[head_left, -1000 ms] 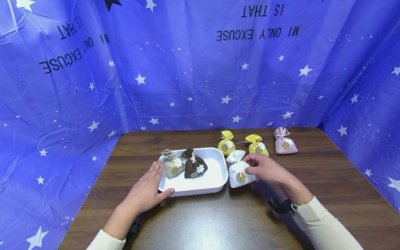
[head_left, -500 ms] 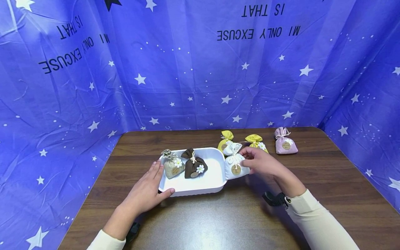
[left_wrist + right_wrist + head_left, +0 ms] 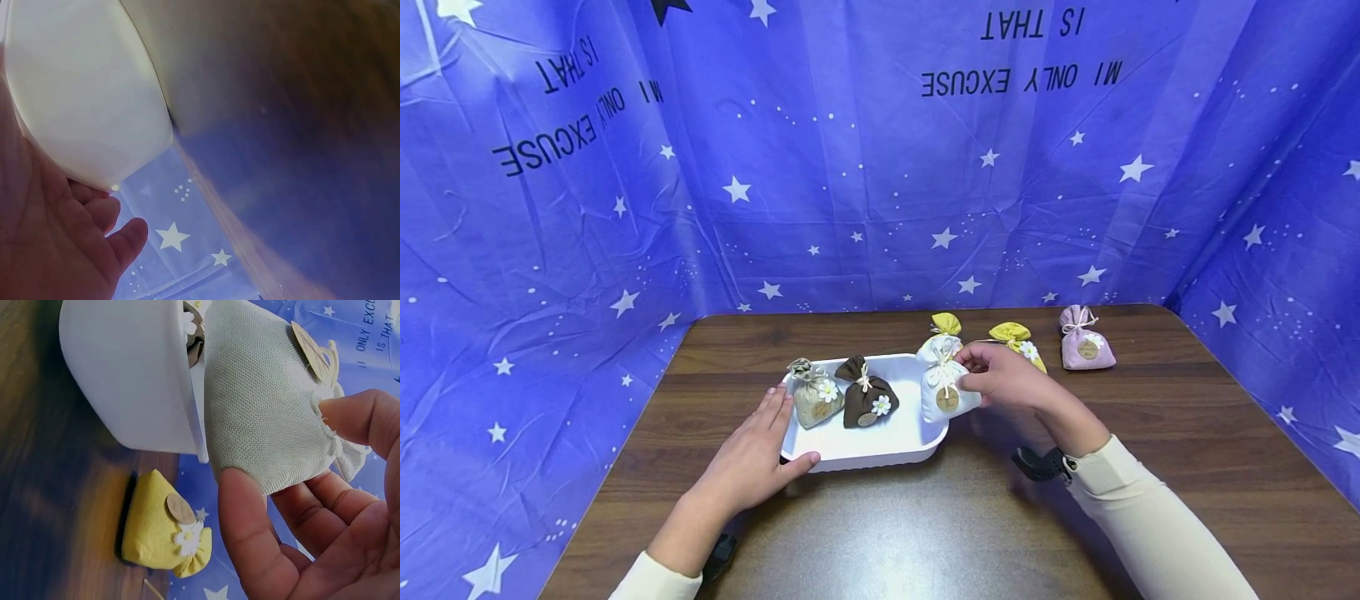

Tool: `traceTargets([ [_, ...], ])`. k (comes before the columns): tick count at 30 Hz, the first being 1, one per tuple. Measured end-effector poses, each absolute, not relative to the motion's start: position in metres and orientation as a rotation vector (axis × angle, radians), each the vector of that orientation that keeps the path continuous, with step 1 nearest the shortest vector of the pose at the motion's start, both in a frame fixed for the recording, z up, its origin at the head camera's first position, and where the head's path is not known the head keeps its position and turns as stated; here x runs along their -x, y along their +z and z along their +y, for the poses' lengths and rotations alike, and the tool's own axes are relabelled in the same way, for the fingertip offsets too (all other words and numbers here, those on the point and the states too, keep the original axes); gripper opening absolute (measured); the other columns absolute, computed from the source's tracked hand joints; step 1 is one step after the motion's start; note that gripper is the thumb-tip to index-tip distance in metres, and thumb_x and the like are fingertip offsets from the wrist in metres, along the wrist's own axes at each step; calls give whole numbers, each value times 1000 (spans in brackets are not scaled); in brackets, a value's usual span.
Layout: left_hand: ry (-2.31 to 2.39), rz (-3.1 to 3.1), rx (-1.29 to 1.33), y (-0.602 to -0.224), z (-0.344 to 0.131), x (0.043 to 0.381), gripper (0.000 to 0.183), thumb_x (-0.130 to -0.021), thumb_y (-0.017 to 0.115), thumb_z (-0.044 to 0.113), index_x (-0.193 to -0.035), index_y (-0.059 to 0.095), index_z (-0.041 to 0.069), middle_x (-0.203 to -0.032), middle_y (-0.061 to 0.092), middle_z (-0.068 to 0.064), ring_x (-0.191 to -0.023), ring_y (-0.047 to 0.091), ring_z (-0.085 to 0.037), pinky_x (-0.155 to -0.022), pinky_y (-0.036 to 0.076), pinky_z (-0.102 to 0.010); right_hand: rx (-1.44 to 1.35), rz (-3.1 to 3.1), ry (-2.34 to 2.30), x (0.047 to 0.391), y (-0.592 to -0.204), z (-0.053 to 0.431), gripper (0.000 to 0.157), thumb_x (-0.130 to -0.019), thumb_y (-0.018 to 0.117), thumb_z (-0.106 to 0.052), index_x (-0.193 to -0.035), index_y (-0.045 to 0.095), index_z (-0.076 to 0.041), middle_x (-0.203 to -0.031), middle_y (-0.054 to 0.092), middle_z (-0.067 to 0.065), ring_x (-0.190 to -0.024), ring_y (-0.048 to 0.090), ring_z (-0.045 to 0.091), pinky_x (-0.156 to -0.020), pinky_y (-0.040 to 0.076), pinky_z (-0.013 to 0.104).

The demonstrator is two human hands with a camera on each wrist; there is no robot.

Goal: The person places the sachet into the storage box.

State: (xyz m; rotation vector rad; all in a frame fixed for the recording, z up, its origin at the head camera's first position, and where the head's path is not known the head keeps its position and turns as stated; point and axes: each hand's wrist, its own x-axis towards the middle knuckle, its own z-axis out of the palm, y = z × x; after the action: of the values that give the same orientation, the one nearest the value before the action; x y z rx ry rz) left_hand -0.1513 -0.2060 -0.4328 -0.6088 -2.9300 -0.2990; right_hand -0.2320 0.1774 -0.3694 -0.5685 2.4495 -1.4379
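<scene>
In the head view my right hand (image 3: 1011,385) pinches a small white drawstring sachet (image 3: 936,392) by its side, holding it above the right end of a white tray (image 3: 865,458). The right wrist view shows the thumb and fingers around the sachet's cloth (image 3: 269,394), just over the tray's rim. My left hand (image 3: 748,458) rests against the tray's left end, fingers fairly straight along the outside and thumb at the front rim. Inside the tray lie a beige sachet (image 3: 816,404) and a dark brown sachet (image 3: 868,400), each with a daisy and a round tag.
Behind the tray's right end stand two yellow sachets, one partly hidden by the white sachet (image 3: 946,323) and another (image 3: 1011,333) beside my right hand. A pink sachet (image 3: 1086,346) sits further right. A starry blue cloth (image 3: 850,167) hangs behind the wooden table (image 3: 715,337).
My right hand has carried the white sachet leftward and slightly away from me, from beside the tray to above its right end. My left hand and the tray have stayed put.
</scene>
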Motion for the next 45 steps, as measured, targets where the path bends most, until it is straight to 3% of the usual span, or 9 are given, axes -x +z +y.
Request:
traceTargets([
  [12,-308,-2927,613,-433,-206,151,99,-92,54,65,-147,32,-14,-158,24,-28,-146,23,-42,-116,27,-52,592,2474,-1384,246,-369,145,20,-80,64,-4,-100,65,-2,-92,64,8,-70,58,16,-50,52,29],
  [19,-317,-2927,615,-433,-206,151,99,-92,54,65,-147,33,-14,-157,24,-28,-146,23,-42,-116,27,-52,614,2512,-1266,255,-371,127,20,-79,65,-5,-99,65,-4,-92,62,7,-70,58,16,-52,55,36],
  [31,-323,-2933,619,-433,-208,153,99,-92,52,67,-147,33,-14,-157,24,-29,-146,22,-42,-116,27,-51,645,2604,-1088,265,-372,110,19,-78,66,-7,-97,65,-7,-91,62,4,-62,55,15,-46,51,28],
  [45,-320,-2939,617,-431,-207,151,100,-93,50,68,-147,32,-14,-157,23,-29,-146,22,-42,-116,26,-51,608,2585,-984,270,-367,96,16,-78,67,-3,-93,62,-5,-82,59,2,-67,55,14,-45,52,27],
])
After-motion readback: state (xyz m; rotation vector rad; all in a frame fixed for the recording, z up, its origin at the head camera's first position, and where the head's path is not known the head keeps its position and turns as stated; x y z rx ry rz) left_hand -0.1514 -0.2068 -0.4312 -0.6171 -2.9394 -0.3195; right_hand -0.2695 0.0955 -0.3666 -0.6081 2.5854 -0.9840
